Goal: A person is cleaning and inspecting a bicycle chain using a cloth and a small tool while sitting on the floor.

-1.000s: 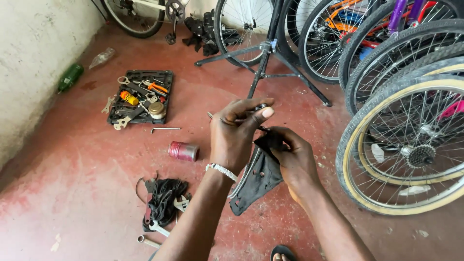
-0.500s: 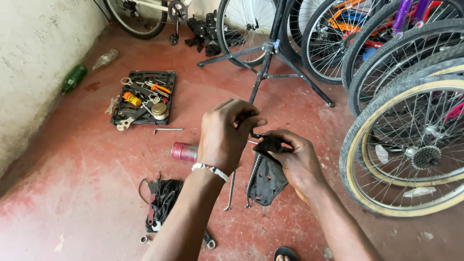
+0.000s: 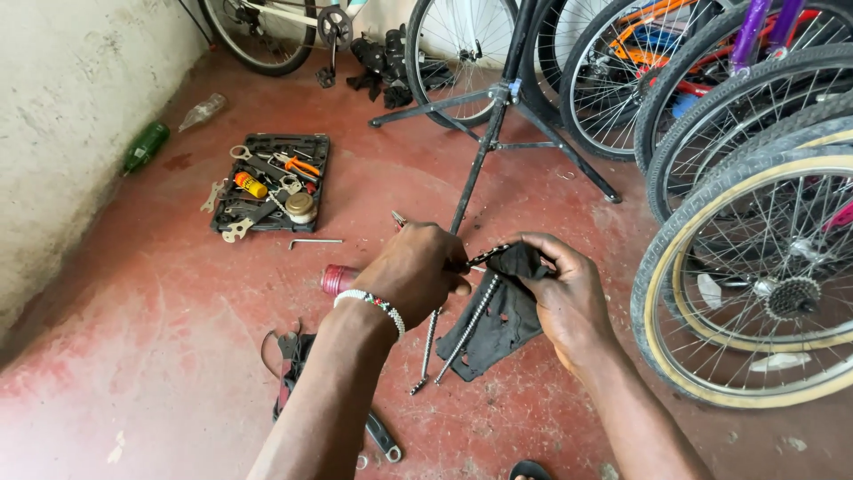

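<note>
My left hand [image 3: 418,271], with a beaded band at the wrist, is closed around a bicycle chain [image 3: 464,327]. Two strands of the chain hang down below my hands. My right hand [image 3: 564,289] grips a dark rag [image 3: 498,324] wrapped around the chain just to the right of my left hand. The rag's loose end droops beneath my right hand. Both hands are held over the red floor, close together and almost touching.
A black tool tray [image 3: 271,182] with wrenches and pliers lies at the left. A red can [image 3: 338,278], an allen key [image 3: 314,241], a black stand [image 3: 493,120], bottles by the wall [image 3: 147,147] and several bicycle wheels [image 3: 755,276] at right surround me.
The chain now hangs in two long strands below my hands. My hands have shifted slightly right and lower, and the rag has slid along the chain.
</note>
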